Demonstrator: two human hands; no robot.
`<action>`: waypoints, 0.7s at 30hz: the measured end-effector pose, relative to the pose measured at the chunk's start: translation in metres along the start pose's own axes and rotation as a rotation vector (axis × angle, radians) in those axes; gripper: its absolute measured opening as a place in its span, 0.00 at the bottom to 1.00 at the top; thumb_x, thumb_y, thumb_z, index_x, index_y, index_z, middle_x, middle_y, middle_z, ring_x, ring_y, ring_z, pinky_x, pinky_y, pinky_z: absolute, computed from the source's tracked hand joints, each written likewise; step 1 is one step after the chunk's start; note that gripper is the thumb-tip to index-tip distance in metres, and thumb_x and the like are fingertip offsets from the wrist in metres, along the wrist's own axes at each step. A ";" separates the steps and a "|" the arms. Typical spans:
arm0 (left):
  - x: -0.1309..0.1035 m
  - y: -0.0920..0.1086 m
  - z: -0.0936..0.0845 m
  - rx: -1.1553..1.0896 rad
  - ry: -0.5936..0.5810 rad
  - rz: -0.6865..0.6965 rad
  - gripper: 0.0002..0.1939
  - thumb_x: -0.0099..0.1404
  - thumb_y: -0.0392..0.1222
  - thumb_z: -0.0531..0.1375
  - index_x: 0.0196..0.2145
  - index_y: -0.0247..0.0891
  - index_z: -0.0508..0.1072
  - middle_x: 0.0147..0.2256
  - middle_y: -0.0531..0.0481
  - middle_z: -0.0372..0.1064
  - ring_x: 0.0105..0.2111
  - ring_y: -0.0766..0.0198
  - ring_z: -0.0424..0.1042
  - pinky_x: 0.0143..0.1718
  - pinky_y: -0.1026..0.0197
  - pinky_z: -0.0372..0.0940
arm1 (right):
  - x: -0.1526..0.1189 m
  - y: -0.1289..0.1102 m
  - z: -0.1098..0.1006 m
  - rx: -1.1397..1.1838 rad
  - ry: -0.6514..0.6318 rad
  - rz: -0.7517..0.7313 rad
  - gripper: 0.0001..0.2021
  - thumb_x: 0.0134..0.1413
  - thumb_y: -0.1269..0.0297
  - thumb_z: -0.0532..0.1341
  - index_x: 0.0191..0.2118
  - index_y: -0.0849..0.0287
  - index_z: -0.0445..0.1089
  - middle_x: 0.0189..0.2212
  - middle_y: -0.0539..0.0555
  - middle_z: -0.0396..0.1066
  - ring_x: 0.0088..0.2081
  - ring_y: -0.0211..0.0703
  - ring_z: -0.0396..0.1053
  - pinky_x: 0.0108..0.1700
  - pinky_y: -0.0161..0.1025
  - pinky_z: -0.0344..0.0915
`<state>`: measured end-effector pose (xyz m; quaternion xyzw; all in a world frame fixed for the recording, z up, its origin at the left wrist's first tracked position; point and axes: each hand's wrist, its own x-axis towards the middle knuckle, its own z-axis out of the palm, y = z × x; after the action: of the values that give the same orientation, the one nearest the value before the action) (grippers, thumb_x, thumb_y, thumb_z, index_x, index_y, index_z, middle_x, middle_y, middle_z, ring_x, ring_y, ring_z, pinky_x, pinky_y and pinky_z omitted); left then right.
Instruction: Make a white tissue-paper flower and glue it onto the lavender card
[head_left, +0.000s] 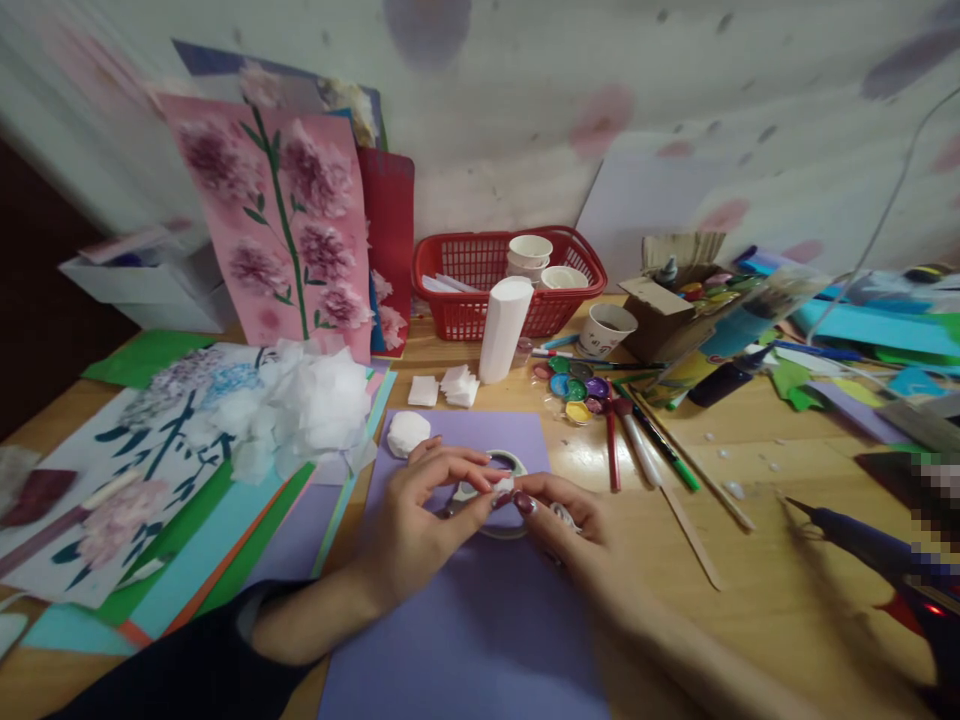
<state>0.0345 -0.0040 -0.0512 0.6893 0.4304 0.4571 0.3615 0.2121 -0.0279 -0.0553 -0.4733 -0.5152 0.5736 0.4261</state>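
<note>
Above a sheet of purple paper [465, 630], my left hand [431, 500] and my right hand [566, 520] meet at the fingertips. Both pinch a small white scrap [505, 486] that looks like tissue paper. Behind and below the fingers lies a pale ring [511, 531], perhaps a tape roll, partly hidden by them. A thin white looped thing [564, 516] shows at my right fingers; its kind is unclear. Left of my hands, a round white ball [409, 434] sits on the purple paper. Small stacks of white tissue squares [459, 386] lie just beyond it.
A tissue roll [506, 330] stands before a red basket [450, 315] with paper cups. Paint pots [576, 388], brushes and pens lie right of the purple paper. A glue gun [862, 540] is at far right. Crumpled white tissue [322, 400] and flower pictures [274, 220] fill the left.
</note>
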 end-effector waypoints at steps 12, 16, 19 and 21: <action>0.000 0.001 0.000 0.009 -0.048 -0.008 0.08 0.57 0.38 0.66 0.24 0.41 0.71 0.34 0.52 0.80 0.43 0.55 0.77 0.64 0.40 0.42 | -0.001 -0.007 -0.001 -0.112 0.025 -0.035 0.19 0.54 0.46 0.61 0.34 0.58 0.78 0.27 0.53 0.72 0.27 0.38 0.62 0.29 0.33 0.58; 0.000 0.000 0.000 0.066 -0.055 0.035 0.09 0.58 0.38 0.66 0.23 0.41 0.69 0.34 0.52 0.80 0.42 0.55 0.78 0.64 0.39 0.40 | 0.000 -0.005 -0.001 -0.130 0.043 -0.040 0.18 0.54 0.47 0.62 0.33 0.59 0.77 0.26 0.52 0.72 0.29 0.39 0.65 0.33 0.35 0.62; -0.001 -0.002 0.000 0.121 -0.057 0.120 0.09 0.59 0.37 0.66 0.24 0.41 0.69 0.33 0.53 0.80 0.41 0.56 0.78 0.65 0.39 0.39 | 0.000 -0.006 0.000 -0.108 0.040 -0.022 0.18 0.53 0.48 0.62 0.32 0.59 0.77 0.27 0.53 0.74 0.30 0.40 0.67 0.35 0.36 0.63; -0.002 -0.002 0.000 0.126 -0.054 0.144 0.09 0.59 0.36 0.66 0.25 0.41 0.69 0.34 0.54 0.80 0.41 0.57 0.78 0.65 0.39 0.39 | 0.001 -0.008 0.001 -0.084 0.032 -0.016 0.18 0.53 0.47 0.63 0.32 0.59 0.77 0.27 0.53 0.74 0.29 0.40 0.67 0.35 0.36 0.64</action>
<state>0.0341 -0.0049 -0.0539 0.7519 0.3977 0.4352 0.2950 0.2111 -0.0264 -0.0478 -0.4956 -0.5357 0.5407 0.4184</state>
